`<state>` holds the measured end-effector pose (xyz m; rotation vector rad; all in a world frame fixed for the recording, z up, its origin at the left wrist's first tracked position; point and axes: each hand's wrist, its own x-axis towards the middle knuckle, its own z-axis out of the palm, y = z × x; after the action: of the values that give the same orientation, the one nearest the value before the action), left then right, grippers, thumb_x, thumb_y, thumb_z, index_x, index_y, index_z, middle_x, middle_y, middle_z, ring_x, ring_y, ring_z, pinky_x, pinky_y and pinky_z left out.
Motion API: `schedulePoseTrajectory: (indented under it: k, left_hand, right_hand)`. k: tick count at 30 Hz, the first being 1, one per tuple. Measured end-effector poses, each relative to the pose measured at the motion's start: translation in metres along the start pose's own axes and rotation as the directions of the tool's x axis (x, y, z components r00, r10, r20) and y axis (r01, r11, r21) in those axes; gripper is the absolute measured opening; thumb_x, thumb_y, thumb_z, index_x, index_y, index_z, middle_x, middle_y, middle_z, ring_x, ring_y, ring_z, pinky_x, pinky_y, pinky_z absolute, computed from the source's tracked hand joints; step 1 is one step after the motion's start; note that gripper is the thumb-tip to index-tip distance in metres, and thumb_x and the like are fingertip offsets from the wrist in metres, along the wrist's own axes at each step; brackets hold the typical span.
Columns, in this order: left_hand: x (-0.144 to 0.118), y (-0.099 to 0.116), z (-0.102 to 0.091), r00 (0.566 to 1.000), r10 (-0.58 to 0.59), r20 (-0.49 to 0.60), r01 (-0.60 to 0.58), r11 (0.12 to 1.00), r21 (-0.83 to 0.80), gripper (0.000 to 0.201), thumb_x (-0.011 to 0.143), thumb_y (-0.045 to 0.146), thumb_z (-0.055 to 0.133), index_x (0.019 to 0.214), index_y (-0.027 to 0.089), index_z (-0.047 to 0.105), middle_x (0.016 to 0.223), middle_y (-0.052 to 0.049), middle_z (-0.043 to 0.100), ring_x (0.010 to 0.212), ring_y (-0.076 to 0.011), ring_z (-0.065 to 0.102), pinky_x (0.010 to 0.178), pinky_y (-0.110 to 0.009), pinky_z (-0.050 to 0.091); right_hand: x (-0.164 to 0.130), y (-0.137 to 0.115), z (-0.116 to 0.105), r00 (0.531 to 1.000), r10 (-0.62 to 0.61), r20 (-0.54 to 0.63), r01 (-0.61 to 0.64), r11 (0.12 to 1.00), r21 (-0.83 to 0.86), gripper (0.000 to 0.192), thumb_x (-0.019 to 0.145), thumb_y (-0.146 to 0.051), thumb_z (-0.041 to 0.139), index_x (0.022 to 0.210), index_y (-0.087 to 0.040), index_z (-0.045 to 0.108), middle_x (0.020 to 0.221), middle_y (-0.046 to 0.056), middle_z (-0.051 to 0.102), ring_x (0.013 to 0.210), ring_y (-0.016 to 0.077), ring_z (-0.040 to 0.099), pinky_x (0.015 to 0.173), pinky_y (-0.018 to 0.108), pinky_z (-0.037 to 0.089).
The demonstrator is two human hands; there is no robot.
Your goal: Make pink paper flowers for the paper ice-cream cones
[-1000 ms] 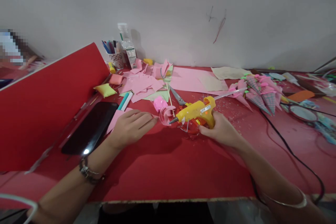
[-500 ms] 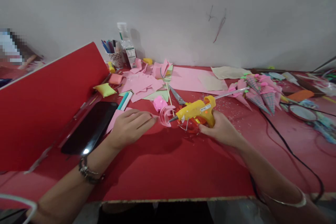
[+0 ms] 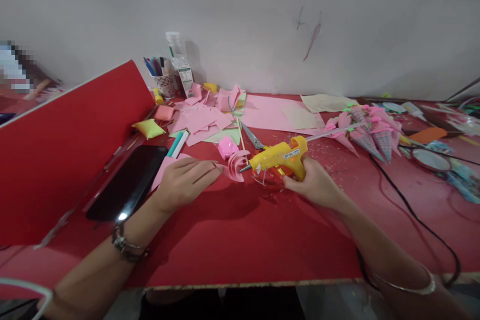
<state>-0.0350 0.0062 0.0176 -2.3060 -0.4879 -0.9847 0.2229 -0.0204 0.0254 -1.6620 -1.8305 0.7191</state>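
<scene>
1. Nearest to us: two bare forearms, one bracelet point(image 3: 125, 249) on the left wrist, one thin bangle point(image 3: 407, 287) on the right. Both lie over the red table point(image 3: 240, 240), its cover matte and felt-like.
2. Our left hand point(image 3: 183, 182) rests palm down, fingers loosely curled, fingertips pressing the tail of one curled pink paper strip point(image 3: 236, 165). It grips nothing outright.
3. Our right hand point(image 3: 315, 185) is closed around the handle of one yellow glue gun point(image 3: 279, 156), glossy plastic, metal nozzle touching the pink curl at table centre. One clear glue stick point(image 3: 330, 132) juts from its rear.
4. One black cord point(image 3: 416, 215) loops across the right side of the table.
5. One black phone point(image 3: 127, 187), glossy and flat, lies just beside the left hand; one large red sheet point(image 3: 63, 150) leans tilted at the left, hiding the table behind it.
6. One pair of scissors point(image 3: 253, 137) lies behind the gun, partly covered by it.
7. Farther back: a heap of pink paper scraps point(image 3: 202, 120), count unclear; one yellow pillow-shaped piece point(image 3: 149, 128).
8. Right, well apart: a cluster of checked paper cones point(image 3: 365, 132), at least four.
9. Against the wall: one pen cup point(image 3: 165, 82) and one clear bottle point(image 3: 182, 67).
</scene>
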Motion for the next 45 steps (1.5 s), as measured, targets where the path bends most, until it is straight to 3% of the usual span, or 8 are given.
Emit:
schedulePoseTrajectory:
  k: [20,36,45]
  left_hand:
    - [0.0007,-0.0003,-0.0003,1.0,-0.008,0.023,0.008,1.0,-0.004,0.011,0.081,0.011,0.047,0.076,0.016,0.055,0.066,0.001,0.066,0.057,-0.0082,0.061,0.052,-0.019,0.044]
    - [0.0019,0.0006,-0.0002,1.0,0.023,0.013,-0.023,1.0,-0.005,0.015,0.08,0.006,0.045,0.073,0.017,0.053,0.066,0.001,0.067,0.055,-0.0087,0.061,0.05,-0.02,0.045]
    - [0.0069,0.0001,-0.0034,0.998,0.055,0.013,-0.054,0.998,-0.027,0.016,0.082,0.006,0.042,0.075,0.017,0.052,0.066,0.001,0.068,0.055,-0.0085,0.061,0.05,-0.02,0.044]
  right_hand:
    - [-0.0005,-0.0025,0.0001,0.993,-0.081,-0.08,0.066,0.983,-0.173,0.013,0.062,-0.028,0.048,0.061,-0.018,0.04,0.047,-0.005,0.038,0.041,0.0062,0.032,0.038,0.019,0.023]
    - [-0.001,-0.0031,0.0018,0.991,-0.119,-0.057,0.097,0.949,-0.3,0.01,0.066,-0.025,0.046,0.059,-0.018,0.044,0.044,-0.004,0.039,0.038,0.0062,0.031,0.038,0.02,0.02]
    - [0.0014,0.0014,0.0018,0.991,-0.131,-0.012,0.115,0.907,-0.404,0.011,0.068,-0.024,0.044,0.07,-0.016,0.052,0.05,-0.002,0.044,0.042,0.0077,0.035,0.043,0.021,0.022]
